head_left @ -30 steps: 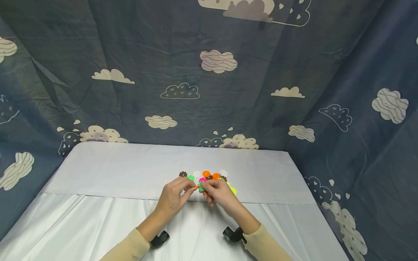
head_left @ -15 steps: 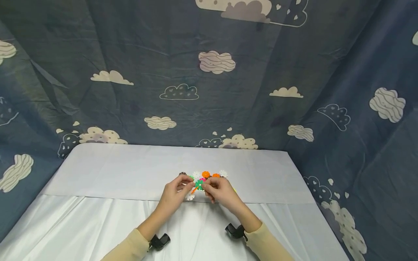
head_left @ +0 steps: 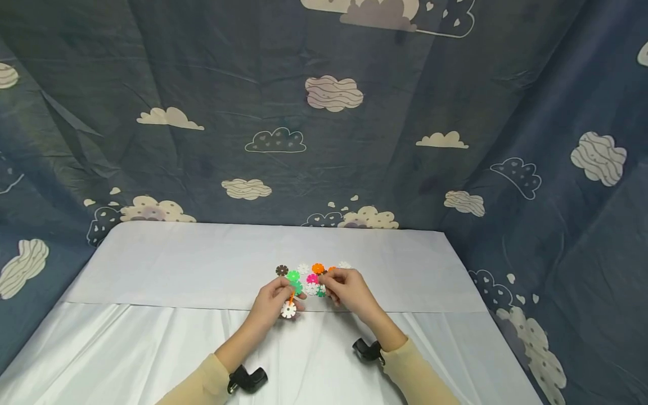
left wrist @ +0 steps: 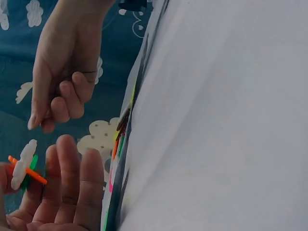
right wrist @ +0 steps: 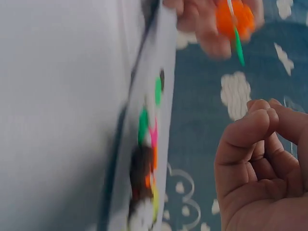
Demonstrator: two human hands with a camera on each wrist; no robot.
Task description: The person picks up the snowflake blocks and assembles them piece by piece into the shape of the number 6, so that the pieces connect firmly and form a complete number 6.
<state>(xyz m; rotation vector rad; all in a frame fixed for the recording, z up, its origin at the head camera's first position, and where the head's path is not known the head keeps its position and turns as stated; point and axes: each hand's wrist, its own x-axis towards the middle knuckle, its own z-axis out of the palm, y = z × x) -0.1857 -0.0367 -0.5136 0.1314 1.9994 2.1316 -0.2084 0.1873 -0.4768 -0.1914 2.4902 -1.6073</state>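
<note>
My left hand (head_left: 270, 306) pinches a small cluster of joined interlocking discs, flower-shaped: a white disc (head_left: 288, 310), an orange disc (right wrist: 243, 20) seen edge-on in the head view, and a green disc (head_left: 296, 288). In the left wrist view the cluster (left wrist: 22, 166) sits by the thumb, the other fingers extended beside it. My right hand (head_left: 351, 292) is apart from the cluster, near the loose discs. Its thumb and index tips meet, and its fingers (right wrist: 248, 132) are curled with nothing visible between them.
Several loose discs lie on the white table (head_left: 202, 253) beyond and between the hands, including a dark brown disc (head_left: 282, 270), a pink disc (head_left: 312, 278) and an orange one (head_left: 318, 268). A cloud-patterned curtain (head_left: 202, 163) stands behind the table.
The right hand has let go of the cluster and moved slightly right, toward the loose discs. The left hand has drawn the cluster left and turned it, so the white disc faces the head camera.
</note>
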